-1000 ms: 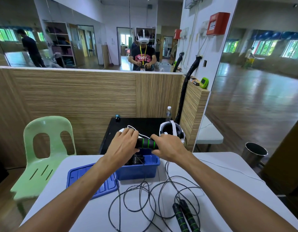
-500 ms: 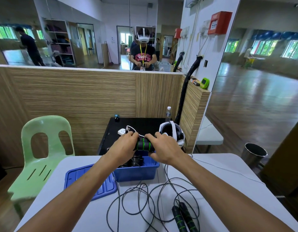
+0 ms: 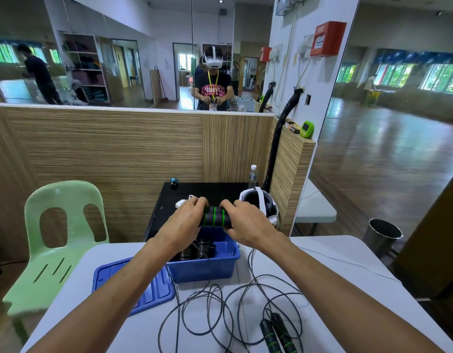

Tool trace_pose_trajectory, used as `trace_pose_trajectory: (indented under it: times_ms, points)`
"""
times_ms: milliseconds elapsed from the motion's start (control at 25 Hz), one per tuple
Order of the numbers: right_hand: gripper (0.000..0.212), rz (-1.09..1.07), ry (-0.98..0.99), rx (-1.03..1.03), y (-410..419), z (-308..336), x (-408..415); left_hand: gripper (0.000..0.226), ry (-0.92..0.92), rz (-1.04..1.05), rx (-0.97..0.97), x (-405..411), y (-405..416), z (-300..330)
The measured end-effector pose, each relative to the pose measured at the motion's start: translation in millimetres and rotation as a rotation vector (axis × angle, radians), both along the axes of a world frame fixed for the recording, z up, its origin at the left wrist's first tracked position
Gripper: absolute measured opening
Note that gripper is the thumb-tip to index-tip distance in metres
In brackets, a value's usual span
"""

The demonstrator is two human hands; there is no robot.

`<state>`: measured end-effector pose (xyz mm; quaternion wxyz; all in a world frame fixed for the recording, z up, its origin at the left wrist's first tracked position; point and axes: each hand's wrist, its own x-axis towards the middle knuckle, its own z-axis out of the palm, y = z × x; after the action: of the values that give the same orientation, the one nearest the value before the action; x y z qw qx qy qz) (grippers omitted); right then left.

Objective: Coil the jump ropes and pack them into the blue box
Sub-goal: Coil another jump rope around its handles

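Observation:
Both my hands hold a pair of black jump-rope handles with green rings [image 3: 215,218] level above the blue box [image 3: 205,267]. My left hand [image 3: 185,222] grips their left end, my right hand [image 3: 247,224] grips the right end. The thin black cord [image 3: 208,261] hangs from them past the box's front wall to the table. Coiled black ropes [image 3: 198,250] lie inside the box. A second rope lies loose on the white table [image 3: 347,276] in tangled loops [image 3: 220,309], its two black-and-green handles [image 3: 277,336] side by side near the front edge.
The blue lid [image 3: 133,286] lies flat left of the box. Behind the table stand a black cabinet [image 3: 166,200] with a white headset [image 3: 264,206] and a water bottle [image 3: 252,175]. A green plastic chair [image 3: 59,238] is at the left, a metal bin [image 3: 382,236] at the right.
My two hands have drawn closer together on the handles and risen slightly above the box; the hanging cord has shifted with them. The loose rope on the table has not moved.

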<state>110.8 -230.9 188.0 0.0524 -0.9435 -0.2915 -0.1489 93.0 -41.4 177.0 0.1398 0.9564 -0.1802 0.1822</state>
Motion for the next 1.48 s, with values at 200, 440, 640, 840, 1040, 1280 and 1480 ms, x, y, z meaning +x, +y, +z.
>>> trace_pose_trajectory:
  times_ms: [200, 440, 640, 840, 1040, 1280, 1480]
  points:
    - [0.044, 0.028, -0.047, -0.049, -1, 5, 8, 0.052, -0.026, -0.018, -0.194, 2, 4, -4]
    - [0.034, -0.089, 0.065, 0.097, -13, 43, 28, 0.021, 0.084, 0.252, -0.680, -4, 25, -34]
    - [0.052, -0.136, 0.198, 0.197, -2, 77, 39, 0.021, 0.169, 0.225, -0.634, -8, -20, -23]
    - [0.064, -0.144, 0.231, 0.207, 6, 81, 39, 0.033, 0.287, 0.200, -0.606, 11, -68, -11]
    - [0.061, -0.169, 0.265, 0.231, -1, 79, 33, 0.032, 0.269, 0.153, -0.513, 9, -86, -3]
    - [0.026, -0.145, 0.287, 0.262, 6, 70, 30, 0.029, 0.327, -0.036, -0.629, -4, -96, -12]
    - [0.020, 0.065, 0.356, 0.204, -3, 70, 17, 0.051, 0.513, -0.210, -0.816, -9, -53, -26]
